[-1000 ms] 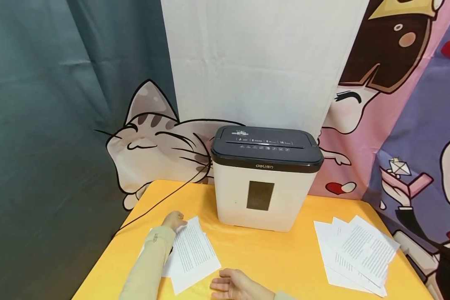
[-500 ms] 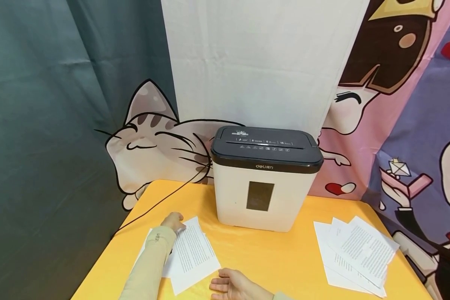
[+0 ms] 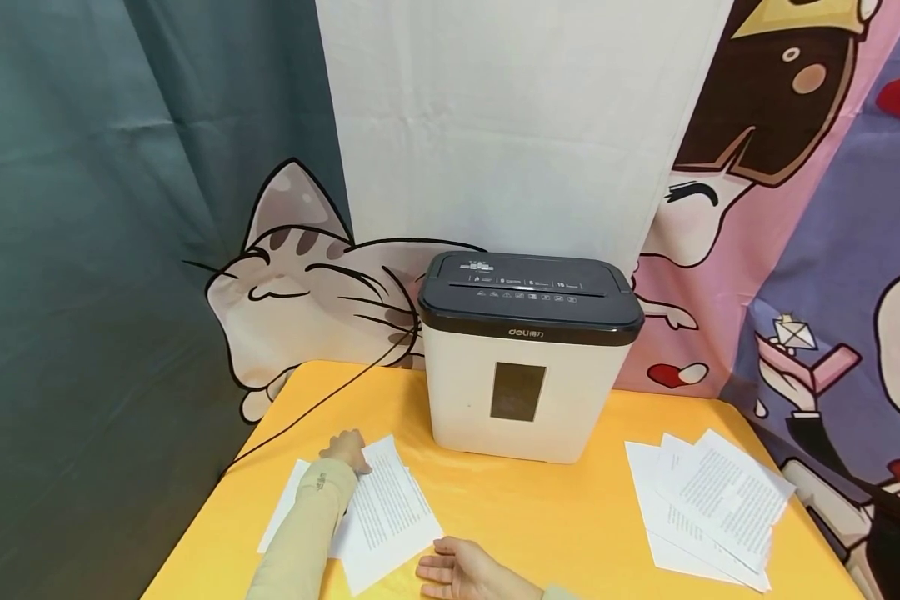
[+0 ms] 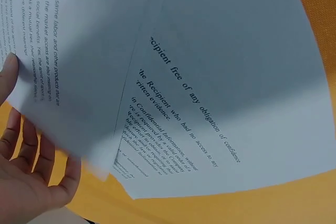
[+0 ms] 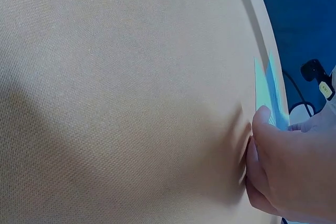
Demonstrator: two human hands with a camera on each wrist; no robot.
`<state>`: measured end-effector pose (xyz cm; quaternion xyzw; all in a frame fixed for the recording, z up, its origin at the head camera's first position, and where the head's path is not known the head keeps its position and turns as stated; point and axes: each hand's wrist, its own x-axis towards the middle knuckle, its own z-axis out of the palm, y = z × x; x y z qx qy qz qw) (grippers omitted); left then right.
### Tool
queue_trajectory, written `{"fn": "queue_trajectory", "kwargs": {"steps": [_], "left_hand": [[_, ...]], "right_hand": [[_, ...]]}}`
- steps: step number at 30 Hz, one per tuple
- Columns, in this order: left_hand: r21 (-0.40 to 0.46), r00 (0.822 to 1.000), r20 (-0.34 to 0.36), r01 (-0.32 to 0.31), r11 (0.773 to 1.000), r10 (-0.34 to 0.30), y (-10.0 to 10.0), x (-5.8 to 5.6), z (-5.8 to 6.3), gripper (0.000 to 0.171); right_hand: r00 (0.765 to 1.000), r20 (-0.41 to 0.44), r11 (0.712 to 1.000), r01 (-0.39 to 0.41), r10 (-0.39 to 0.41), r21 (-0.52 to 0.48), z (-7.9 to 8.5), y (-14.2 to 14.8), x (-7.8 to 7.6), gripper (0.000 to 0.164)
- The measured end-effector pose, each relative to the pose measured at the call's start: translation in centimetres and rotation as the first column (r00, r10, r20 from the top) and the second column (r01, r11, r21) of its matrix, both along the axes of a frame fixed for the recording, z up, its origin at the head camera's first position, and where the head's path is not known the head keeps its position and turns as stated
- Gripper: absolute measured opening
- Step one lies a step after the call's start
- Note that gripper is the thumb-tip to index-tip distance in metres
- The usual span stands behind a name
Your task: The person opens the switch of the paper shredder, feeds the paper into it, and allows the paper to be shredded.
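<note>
Two overlapping printed paper sheets lie at the left of the yellow table; the upper sheet (image 3: 390,504) covers part of the lower sheet (image 3: 281,504). At the far edge of the upper sheet is my left hand (image 3: 347,452). In the left wrist view its thumb (image 4: 9,72) lies on the sheet's printed face, with the other fingers beyond the edge, pinching it. My right hand (image 3: 468,571) rests on the table beside the upper sheet's near right corner, fingers loosely bent and holding nothing. The right wrist view shows that hand (image 5: 294,161) low at the tabletop, overlapping the sheets' edges.
A white paper shredder (image 3: 457,392) with a dark slotted lid (image 3: 532,312) stands at the back middle. Its black cable (image 3: 307,411) runs off the table's left side. Several printed sheets (image 3: 720,504) lie fanned at the right. Patterned curtains hang behind.
My left hand has shifted slightly left and nearer along the upper sheet's far edge, and more of the lower sheet shows. The right hand has stayed nearly still.
</note>
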<state>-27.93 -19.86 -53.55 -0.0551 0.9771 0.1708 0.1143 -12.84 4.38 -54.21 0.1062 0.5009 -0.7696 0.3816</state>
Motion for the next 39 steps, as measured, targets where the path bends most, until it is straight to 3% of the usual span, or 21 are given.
{"fn": "queue_trajectory", "kwargs": {"steps": [6,11,15,21,25,28,33,35,39], "left_hand": [[-0.006,1.0,-0.019,0.025,1.0,-0.025,-0.1,0.2,0.0,0.046],[0.1,0.998,-0.048,0.034,0.994,-0.029,-0.7,0.3,0.1,0.042],[0.213,0.997,-0.073,0.045,0.976,-0.03,-1.5,0.2,-0.2,0.041],[0.297,0.988,-0.144,0.096,0.95,-0.055,-2.9,-0.1,-0.5,0.041],[0.37,0.992,-0.116,0.087,0.925,-0.047,-3.7,-0.1,-0.1,0.04],[0.444,0.992,-0.092,0.121,0.888,-0.089,-4.3,-0.1,0.1,0.032],[0.595,0.971,-0.05,0.218,0.774,-0.235,-5.4,-0.1,0.2,0.024],[0.628,0.964,-0.01,0.214,0.749,-0.267,-5.6,0.1,0.4,0.026],[0.662,0.949,0.091,0.168,0.73,-0.301,-5.7,0.5,0.6,0.03]], "right_hand": [[1.0,0.012,1.0,0.014,-0.014,0.0,0.1,-0.1,0.0,0.022],[1.0,0.02,1.0,0.023,-0.023,-0.013,0.1,-0.1,-0.1,0.02],[1.0,0.022,1.0,0.004,-0.004,-0.016,0.3,0.0,-0.1,0.02],[1.0,0.014,1.0,-0.005,0.005,-0.005,0.4,0.1,-0.3,0.021],[1.0,0.017,1.0,-0.008,0.008,-0.002,0.3,0.1,-0.5,0.019],[1.0,0.015,1.0,-0.008,0.008,-0.003,0.2,0.2,-0.5,0.017],[1.0,-0.006,1.0,0.001,-0.001,0.016,0.2,0.5,-0.6,0.014],[1.0,-0.018,1.0,0.002,-0.001,0.021,0.2,0.5,-0.6,0.015],[0.999,-0.034,1.0,0.008,-0.007,0.024,-0.1,0.4,-0.7,0.015]]}}
